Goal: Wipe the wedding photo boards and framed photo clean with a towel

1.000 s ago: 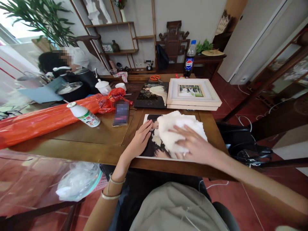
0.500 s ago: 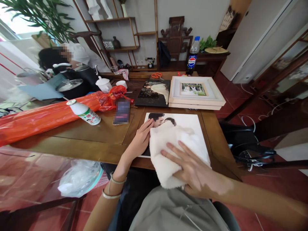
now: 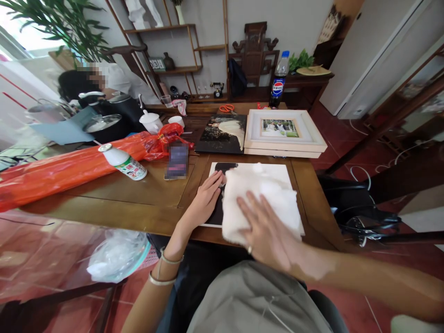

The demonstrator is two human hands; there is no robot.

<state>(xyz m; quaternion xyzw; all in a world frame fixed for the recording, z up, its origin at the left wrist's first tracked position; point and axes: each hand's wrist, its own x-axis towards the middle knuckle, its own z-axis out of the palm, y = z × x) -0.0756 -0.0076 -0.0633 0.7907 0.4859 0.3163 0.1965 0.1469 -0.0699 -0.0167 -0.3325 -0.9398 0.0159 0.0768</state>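
A photo print (image 3: pixel 218 203) of two people lies flat near the front edge of the wooden table (image 3: pixel 159 199), mostly covered by a white cloth (image 3: pixel 236 217). My left hand (image 3: pixel 204 196) rests on the print's left side with its fingers stretched out, holding nothing. Flat on top of the cloth, my right hand (image 3: pixel 265 231) presses with spread fingers; it is not closed around the fabric. A ring shows on one of its fingers, and its thumb cannot be made out.
Behind the print are a dark photo panel (image 3: pixel 222 136) and a framed picture (image 3: pixel 280 128). A phone (image 3: pixel 176 161), a white bottle (image 3: pixel 123 163) and a red plastic-wrapped bundle (image 3: pixel 76 164) lie to the left. A cola bottle (image 3: pixel 278 81) stands at the back. A person (image 3: pixel 104 81) is at upper left.
My right hand and the cloth have moved forward, up over the print; the cloth now covers the pictured faces more fully. My left hand stays in place on the print.
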